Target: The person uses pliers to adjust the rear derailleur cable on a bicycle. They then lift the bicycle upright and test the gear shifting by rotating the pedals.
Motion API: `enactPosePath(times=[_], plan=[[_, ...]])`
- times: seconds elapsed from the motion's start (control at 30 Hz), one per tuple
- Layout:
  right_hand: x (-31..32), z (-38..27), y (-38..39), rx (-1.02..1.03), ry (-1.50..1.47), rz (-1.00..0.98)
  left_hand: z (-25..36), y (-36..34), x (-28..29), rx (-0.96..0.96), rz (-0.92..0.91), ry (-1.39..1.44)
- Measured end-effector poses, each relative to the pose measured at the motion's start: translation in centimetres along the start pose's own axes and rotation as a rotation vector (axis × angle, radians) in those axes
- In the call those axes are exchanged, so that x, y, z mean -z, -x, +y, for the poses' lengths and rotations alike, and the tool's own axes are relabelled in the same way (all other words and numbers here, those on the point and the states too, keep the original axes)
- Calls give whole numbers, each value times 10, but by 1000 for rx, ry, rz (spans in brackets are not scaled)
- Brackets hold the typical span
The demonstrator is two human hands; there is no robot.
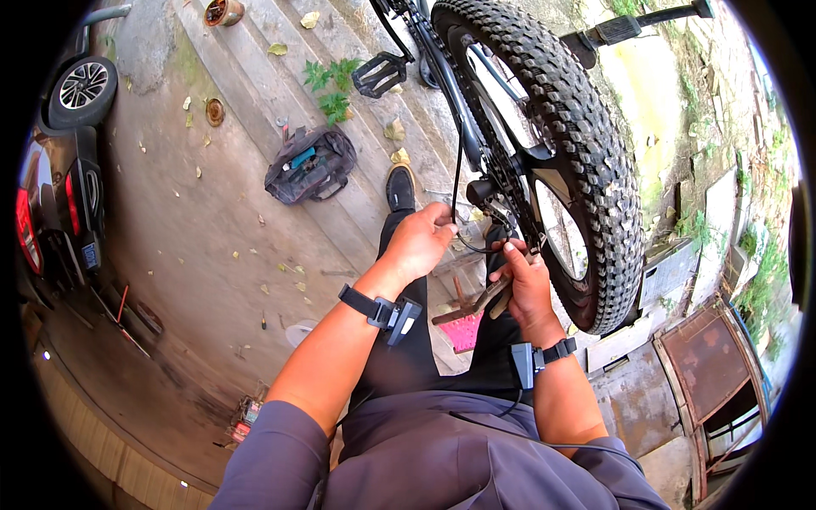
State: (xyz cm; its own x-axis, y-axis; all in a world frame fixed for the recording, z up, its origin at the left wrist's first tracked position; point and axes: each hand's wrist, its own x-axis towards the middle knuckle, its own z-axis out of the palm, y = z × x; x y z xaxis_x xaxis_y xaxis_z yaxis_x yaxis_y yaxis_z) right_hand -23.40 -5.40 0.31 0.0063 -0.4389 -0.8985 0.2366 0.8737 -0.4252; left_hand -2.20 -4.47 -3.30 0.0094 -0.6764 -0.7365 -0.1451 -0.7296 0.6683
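A black bicycle cable (457,174) runs down from the frame and curves toward the rear hub. My left hand (422,240) pinches the cable on its left side. Close by, my right hand (527,276) has thumb and fingers closed at the cable's lower end, beside the rear derailleur (495,204); the fingertips partly hide what they grip. The bicycle's fat knobby rear tyre (595,161) stands just to the right of both hands. Its chain and cogs lie between the wheel and my hands.
An unzipped dark tool bag (310,166) sits on the concrete steps to the left, below a green weed (331,85). A pedal (380,75) juts left from the bicycle. A pink stool (461,331) shows between my legs. A parked car (64,195) stands far left; a rusty metal frame (710,365) is at right.
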Motion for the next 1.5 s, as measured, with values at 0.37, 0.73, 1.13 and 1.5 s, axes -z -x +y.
enactPosePath(times=[0.37, 0.73, 1.13, 1.5], plan=[[-4, -2, 3, 4, 28, 35, 22, 7, 10, 146, -160, 105], [-1, -10, 4, -90, -30, 0, 69, 27, 6, 156, -314, 304], [4, -4, 7, -120, -186, -1, 90, 17, -23, 117, -317, 437], [9, -3, 10, -125, -176, -17, 85, 24, -17, 141, -266, 370]])
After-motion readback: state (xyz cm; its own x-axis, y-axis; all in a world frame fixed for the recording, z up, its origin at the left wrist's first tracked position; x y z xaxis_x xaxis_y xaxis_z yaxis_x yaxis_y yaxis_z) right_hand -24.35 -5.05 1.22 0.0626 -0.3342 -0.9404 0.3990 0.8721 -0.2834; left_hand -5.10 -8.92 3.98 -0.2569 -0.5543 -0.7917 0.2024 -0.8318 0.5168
